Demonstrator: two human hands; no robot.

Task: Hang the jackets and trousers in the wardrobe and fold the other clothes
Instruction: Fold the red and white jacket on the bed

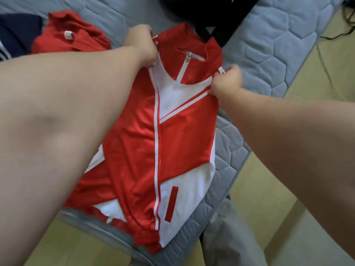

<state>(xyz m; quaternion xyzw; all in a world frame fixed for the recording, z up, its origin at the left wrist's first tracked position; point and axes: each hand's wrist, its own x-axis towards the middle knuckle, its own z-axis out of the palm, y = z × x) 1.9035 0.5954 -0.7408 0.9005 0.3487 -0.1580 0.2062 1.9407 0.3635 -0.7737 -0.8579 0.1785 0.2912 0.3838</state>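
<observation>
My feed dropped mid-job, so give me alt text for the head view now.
The left hand and right hand hold a red-and-white zip jacket by its shoulders, spread front-up over a grey quilted mattress. A crumpled red garment and a navy garment lie at upper left.

Bedroom at home, I'd say: I'm leaning over a bare grey quilted mattress (269,35), red-and-white jacket (178,135) spread on it, red garment (67,35) crumpled nearby, yellowish floor (259,189) alongside.
</observation>
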